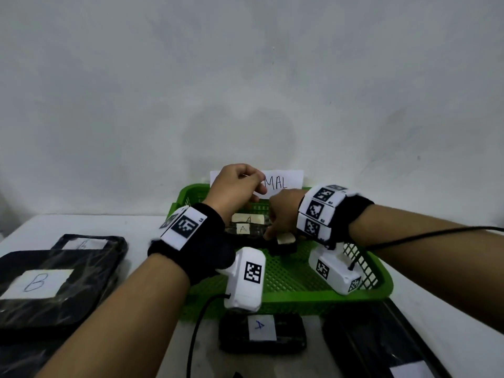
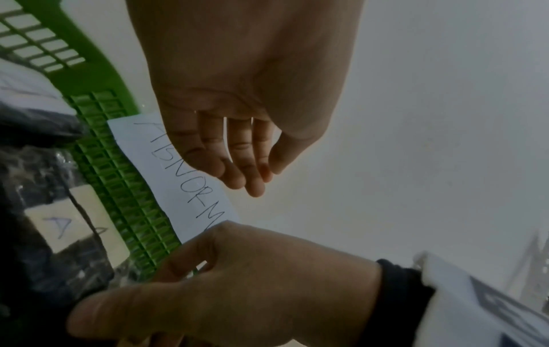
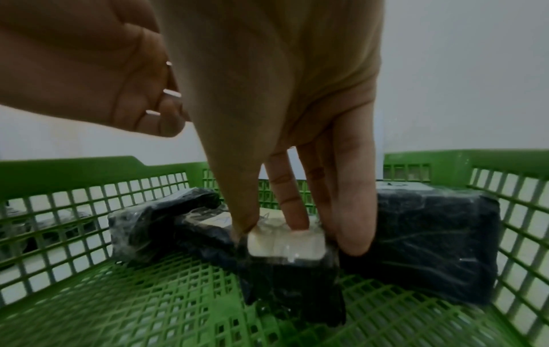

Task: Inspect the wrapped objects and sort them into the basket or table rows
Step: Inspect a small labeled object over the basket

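Our right hand pinches a small black wrapped package inside the green basket; our left hand hangs relaxed above its far edge.

I see a plain, pale grey wall filling the upper view, faintly smudged and shadowed. Below it stands a white table pushed against it. Light is dim, even.
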Action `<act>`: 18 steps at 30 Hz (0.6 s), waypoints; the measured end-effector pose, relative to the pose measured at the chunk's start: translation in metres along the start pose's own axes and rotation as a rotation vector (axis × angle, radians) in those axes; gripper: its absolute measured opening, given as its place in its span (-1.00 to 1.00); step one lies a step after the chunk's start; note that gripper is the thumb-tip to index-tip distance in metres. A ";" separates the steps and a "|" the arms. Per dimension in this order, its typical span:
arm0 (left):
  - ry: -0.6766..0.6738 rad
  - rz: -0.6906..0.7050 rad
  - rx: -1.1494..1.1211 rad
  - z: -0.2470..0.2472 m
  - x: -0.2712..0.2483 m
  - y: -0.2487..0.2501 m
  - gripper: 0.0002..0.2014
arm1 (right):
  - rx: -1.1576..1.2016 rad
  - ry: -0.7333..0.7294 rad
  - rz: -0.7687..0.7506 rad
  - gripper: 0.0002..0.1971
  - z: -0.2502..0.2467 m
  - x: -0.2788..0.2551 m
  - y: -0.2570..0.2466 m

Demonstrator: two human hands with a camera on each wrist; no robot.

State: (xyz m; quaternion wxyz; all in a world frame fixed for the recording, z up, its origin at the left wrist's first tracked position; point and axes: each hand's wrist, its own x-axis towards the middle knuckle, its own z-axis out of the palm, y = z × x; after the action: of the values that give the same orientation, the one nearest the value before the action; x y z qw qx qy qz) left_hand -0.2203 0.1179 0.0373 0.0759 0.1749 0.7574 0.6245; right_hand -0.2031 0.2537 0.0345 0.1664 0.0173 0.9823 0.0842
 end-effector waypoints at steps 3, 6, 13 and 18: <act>-0.017 -0.059 -0.115 0.001 0.003 -0.005 -0.89 | 0.053 -0.187 -0.022 -0.55 -0.005 -0.001 0.003; -0.032 -0.068 -0.206 0.002 0.005 -0.007 -0.91 | -0.006 -0.293 -0.092 -0.72 -0.005 0.005 0.007; -0.142 -0.147 -0.143 0.001 0.000 -0.005 -0.85 | -0.090 -0.101 -0.140 -0.57 0.006 0.009 0.004; -0.128 -0.143 -0.067 -0.009 -0.015 -0.002 -0.85 | -0.102 -0.040 -0.123 -0.47 0.002 -0.006 0.008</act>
State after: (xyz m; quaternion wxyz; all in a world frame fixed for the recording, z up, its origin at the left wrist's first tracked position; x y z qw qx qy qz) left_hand -0.2096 0.1041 0.0355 0.1745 0.1572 0.7402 0.6301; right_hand -0.1963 0.2616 0.0357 0.1917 -0.0500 0.9724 0.1232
